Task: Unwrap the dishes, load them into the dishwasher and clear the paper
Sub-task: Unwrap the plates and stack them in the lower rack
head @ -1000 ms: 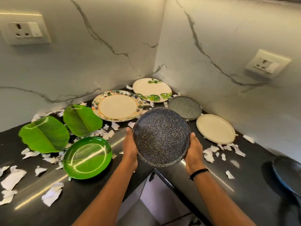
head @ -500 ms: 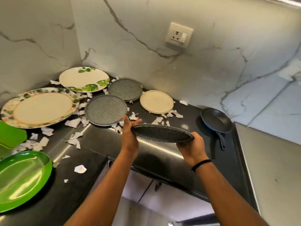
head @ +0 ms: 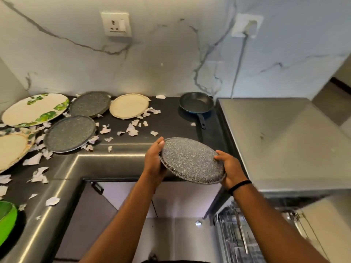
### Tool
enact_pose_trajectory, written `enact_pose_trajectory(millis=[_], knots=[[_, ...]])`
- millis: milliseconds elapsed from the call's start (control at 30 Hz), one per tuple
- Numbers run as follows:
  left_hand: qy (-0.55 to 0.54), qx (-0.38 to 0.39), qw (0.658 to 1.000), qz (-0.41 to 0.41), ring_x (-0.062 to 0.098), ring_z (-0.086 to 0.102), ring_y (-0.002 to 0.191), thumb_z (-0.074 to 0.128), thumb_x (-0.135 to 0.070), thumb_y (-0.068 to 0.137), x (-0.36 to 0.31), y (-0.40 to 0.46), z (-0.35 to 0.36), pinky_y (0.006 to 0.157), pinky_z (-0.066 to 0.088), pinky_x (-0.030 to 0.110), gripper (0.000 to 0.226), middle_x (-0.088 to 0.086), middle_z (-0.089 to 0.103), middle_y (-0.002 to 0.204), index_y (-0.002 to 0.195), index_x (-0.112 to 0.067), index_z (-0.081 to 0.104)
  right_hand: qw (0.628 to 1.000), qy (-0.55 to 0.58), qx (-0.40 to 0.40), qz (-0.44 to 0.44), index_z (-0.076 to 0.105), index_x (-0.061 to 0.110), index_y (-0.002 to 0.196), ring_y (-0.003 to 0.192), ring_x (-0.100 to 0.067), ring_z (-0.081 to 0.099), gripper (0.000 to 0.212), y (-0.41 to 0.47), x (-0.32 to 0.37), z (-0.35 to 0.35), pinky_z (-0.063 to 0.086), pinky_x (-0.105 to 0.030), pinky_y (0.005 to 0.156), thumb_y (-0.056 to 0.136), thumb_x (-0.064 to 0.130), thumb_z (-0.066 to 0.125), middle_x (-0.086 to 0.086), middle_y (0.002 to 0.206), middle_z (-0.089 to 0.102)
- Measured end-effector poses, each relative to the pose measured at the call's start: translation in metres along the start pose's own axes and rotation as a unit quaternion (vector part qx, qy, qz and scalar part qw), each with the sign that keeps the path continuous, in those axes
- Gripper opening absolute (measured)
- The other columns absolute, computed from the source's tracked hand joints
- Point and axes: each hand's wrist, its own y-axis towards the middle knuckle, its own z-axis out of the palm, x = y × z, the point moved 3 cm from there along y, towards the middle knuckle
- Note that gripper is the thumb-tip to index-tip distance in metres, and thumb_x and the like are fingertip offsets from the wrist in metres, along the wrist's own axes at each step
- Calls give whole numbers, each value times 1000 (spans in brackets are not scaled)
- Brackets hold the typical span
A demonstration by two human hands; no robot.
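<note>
Speckled plate (head: 191, 160): gripped at opposite rims by left hand (head: 154, 160) and right hand (head: 230, 168) | now tilted, clear of the bench (head: 117, 160) edge, carried rightward | dishwasher rack (head: 233, 236) newly visible below | paper scraps (head: 133, 130) unmoved on bench

Both arms extended forward, the left hand (head: 154, 162) and right hand (head: 230, 170) grip opposite edges, a black band circling the right wrist.

Glossy black stone-like countertop (head: 171, 118) — speckled, matt-looking grey plate (head: 191, 160), torn white paper scraps (head: 133, 130), perhaps brushed-steel dishwasher top (head: 275, 141)
</note>
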Motion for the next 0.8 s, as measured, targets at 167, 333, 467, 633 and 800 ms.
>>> enact_pose_trajectory(millis=[167, 333, 467, 633, 800], knots=[[93, 26, 994, -59, 41, 61, 113, 53, -20, 91, 71, -28, 60, 97, 50, 53, 45, 22, 65, 126, 131, 0, 59, 991, 14, -134, -22, 65, 0, 121, 104, -34, 64, 33, -19, 0, -112, 51, -51, 98, 89, -3, 57, -20, 113, 68], [190, 77, 972, -119, 27, 66, 89, 42, -8, 99, 141, -50, 120, 69, 57, 35, 29, 15, 70, 102, 115, -7, 66, 978, 37, -206, 14, 69, 4, 119, 108, -38, 66, 31, -53, -15, -219, 56, -45, 85, 91, 5, 55, -22, 119, 70], [275, 150, 933, -177, 28, 64, 88, 39, -3, 98, 195, -59, 158, 75, 54, 38, 35, 17, 69, 103, 123, -7, 64, 961, 67, -265, 49, 68, 5, 110, 98, -38, 66, 23, -84, -37, -288, 54, -43, 83, 94, 15, 55, -21, 108, 71], [356, 195, 875, -264, 20, 66, 74, 40, -2, 100, 266, -51, 192, 64, 56, 34, 31, 8, 70, 90, 121, -13, 61, 927, 124, -344, 88, 61, 8, 108, 86, -33, 64, 18, -110, -67, -351, 54, -46, 84, 93, 17, 58, -16, 94, 67], [420, 206, 818, -336, 34, 66, 99, 49, -6, 99, 338, -32, 215, 81, 56, 48, 26, 18, 68, 114, 123, -9, 59, 880, 177, -430, 100, 63, 7, 99, 75, -31, 64, 10, -117, -87, -393, 54, -38, 73, 90, 11, 60, -14, 86, 67]])
